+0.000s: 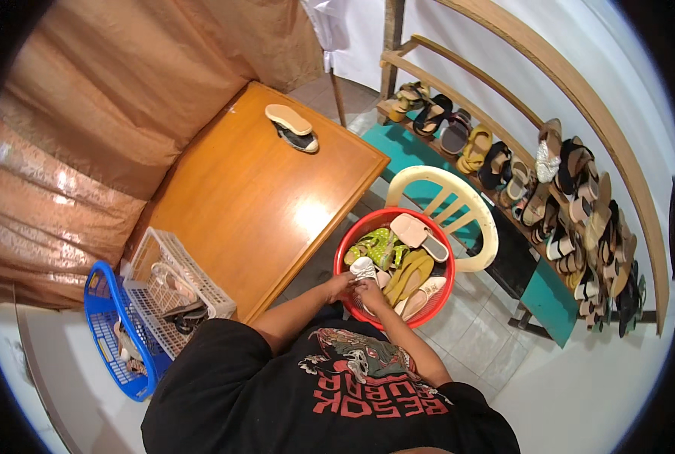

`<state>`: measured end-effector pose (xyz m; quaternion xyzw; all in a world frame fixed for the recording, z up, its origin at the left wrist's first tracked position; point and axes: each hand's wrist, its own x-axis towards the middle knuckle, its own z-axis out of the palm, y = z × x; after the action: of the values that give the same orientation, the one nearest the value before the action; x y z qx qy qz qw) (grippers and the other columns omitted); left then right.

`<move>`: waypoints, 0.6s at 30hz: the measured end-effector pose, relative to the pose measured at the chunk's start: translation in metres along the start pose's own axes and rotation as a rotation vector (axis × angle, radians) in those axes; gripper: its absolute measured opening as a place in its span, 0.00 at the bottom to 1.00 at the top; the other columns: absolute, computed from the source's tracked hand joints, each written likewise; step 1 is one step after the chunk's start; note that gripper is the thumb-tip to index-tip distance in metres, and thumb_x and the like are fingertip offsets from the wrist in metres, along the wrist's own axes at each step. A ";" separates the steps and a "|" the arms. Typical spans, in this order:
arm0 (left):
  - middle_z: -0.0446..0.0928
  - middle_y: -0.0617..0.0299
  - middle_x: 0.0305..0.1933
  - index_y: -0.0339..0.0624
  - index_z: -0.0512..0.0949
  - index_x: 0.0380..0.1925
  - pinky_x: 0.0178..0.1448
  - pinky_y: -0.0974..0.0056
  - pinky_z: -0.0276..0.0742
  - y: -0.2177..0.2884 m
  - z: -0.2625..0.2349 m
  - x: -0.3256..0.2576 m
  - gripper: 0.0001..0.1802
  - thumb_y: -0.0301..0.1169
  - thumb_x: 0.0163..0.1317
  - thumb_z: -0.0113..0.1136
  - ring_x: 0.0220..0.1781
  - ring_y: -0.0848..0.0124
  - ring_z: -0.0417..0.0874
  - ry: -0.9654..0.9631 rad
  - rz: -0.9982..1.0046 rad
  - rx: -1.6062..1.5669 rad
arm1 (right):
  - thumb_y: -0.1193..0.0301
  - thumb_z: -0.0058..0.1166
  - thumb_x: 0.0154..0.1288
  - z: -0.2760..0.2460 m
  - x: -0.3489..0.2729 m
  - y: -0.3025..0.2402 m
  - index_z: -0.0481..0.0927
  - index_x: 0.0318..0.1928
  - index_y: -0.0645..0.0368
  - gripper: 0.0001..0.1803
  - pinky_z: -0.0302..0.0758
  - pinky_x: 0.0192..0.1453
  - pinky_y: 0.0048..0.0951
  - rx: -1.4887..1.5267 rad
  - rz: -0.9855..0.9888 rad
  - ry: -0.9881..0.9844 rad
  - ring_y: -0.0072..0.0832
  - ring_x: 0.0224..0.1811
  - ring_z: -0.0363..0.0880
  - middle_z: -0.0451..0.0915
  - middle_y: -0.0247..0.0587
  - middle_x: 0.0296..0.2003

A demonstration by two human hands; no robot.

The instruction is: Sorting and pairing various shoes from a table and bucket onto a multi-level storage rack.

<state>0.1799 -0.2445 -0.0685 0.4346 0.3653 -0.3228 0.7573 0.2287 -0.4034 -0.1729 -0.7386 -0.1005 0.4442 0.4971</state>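
A white shoe [363, 268] is held at the near left rim of a red basket [340, 261]. My left hand [341, 287] closes on its left side, and my right hand [369, 293] closes on its near end; the fingers are partly hidden. Inside the basket lie green dotted footwear [383, 246], a pair of mustard yellow flats [409, 274], a pale pink slide [409, 229] and cream shoes [426, 296]. The basket rests on a cream plastic chair [485, 231], whose seat is mostly hidden.
To the left stands a wooden table [254, 189] with a pair of dark shoes [292, 129] at its far end. A white basket [152, 291] and a blue basket [99, 325] hold footwear at lower left. A wooden rack [504, 125] on the right carries many sandals.
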 end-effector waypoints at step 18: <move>0.71 0.74 0.54 0.63 0.66 0.62 0.54 0.57 0.66 0.089 -0.051 -0.061 0.23 0.55 0.72 0.45 0.52 0.74 0.72 -0.107 0.240 -0.137 | 0.77 0.49 0.68 0.029 0.032 -0.210 0.76 0.49 0.58 0.11 0.81 0.28 0.27 0.331 0.051 0.082 0.26 0.33 0.79 0.77 0.37 0.36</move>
<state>0.2056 -0.1511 0.0021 0.4044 0.2910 -0.2272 0.8368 0.2874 -0.2639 -0.0211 -0.6665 0.0133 0.4366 0.6041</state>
